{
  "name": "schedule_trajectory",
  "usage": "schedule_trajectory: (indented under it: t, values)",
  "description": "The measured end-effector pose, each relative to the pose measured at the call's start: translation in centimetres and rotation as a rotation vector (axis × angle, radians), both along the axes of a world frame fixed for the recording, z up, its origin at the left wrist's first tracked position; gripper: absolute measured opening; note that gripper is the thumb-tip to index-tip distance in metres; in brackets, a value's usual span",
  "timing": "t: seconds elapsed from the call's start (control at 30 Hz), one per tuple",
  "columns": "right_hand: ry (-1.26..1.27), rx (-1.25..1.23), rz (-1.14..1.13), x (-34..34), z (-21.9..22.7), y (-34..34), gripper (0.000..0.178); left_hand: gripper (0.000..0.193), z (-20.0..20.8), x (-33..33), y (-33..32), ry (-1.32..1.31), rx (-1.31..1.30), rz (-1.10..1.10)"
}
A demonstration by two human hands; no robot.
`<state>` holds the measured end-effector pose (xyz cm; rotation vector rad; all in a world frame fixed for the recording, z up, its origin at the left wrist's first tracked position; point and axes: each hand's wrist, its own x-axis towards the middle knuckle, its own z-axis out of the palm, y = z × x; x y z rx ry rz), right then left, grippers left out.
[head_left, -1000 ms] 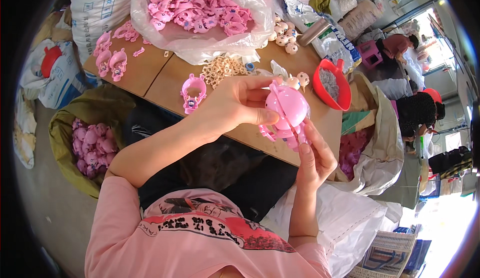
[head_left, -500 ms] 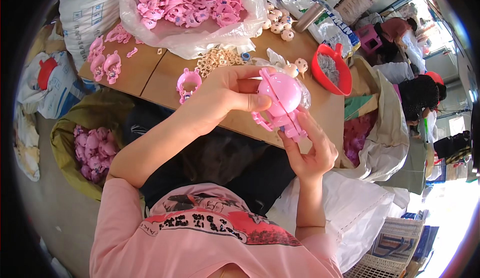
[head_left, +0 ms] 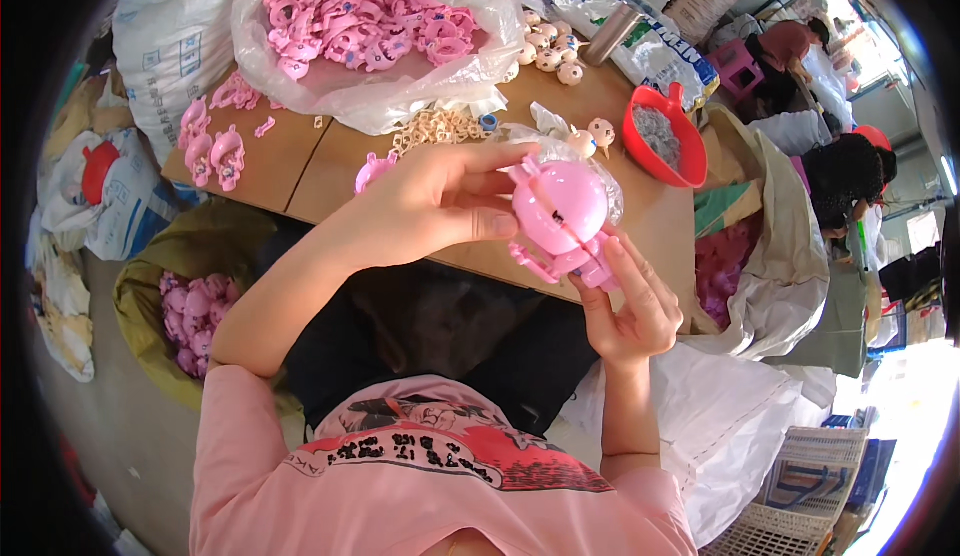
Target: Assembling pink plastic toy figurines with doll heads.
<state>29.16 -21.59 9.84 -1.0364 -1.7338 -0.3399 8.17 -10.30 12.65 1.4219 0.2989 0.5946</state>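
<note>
Pink toy point(head_left: 562, 218) unmoved; left hand point(head_left: 440, 201), right hand point(head_left: 628, 301) still gripping.

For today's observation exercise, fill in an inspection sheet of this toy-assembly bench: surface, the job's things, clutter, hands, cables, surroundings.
Surface: brown tabletop, crowded along its far edge.
Job's things: round pink plastic toy held over the table's near edge; a clear plastic bag lies against its far side.
Clutter: open bag of pink parts, loose pink pieces, pile of small beige parts, small doll heads, red scoop of grey bits.
Hands: left hand grips the toy's upper part; right hand supports it from below.
Cables: nothing seen.
Surroundings: sack of pink parts on the floor at left, white sacks, other people at right.
</note>
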Motion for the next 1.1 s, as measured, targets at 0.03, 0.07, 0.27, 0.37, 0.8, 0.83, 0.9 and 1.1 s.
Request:
schedule_trajectory:
  t: [0.03, 0.07, 0.27, 0.37, 0.8, 0.83, 0.9, 1.1]
  values:
    - [0.007, 0.006, -0.008, -0.1, -0.1, 0.0, 0.039, 0.062, 0.0, -0.1, 0.3, 0.007, 0.006, -0.008]
    - [0.006, 0.002, -0.008, -0.2, -0.1, -0.1, 0.040, 0.063, -0.1, -0.2, 0.5, 0.083, 0.051, 0.014]
    - [-0.010, 0.024, 0.016, 0.3, -0.2, 0.1, 0.040, 0.072, 1.1, 0.3, 0.4, 0.079, 0.550, 0.266]
    - [-0.017, 0.014, 0.063, 0.2, 0.3, -0.1, 0.039, 0.074, 1.4, 0.6, 0.9, -0.058, 0.932, 0.302]
    - [0.054, -0.088, 0.175, 0.4, 0.0, -0.9, 0.041, 0.054, 1.2, 0.4, 1.3, -0.049, 1.109, 0.130]
    - [0.056, -0.086, 0.174, 0.4, 0.0, -0.9, 0.041, 0.054, 1.2, 0.4, 1.3, -0.054, 1.118, 0.134]
    - [0.048, -0.082, 0.167, 0.5, 0.0, -1.0, 0.041, 0.054, 1.1, 0.5, 1.4, -0.060, 1.121, 0.130]
    - [0.051, -0.057, 0.142, 0.0, 0.7, -1.0, 0.040, 0.057, 1.5, 0.3, 1.1, -0.053, 1.150, 0.141]
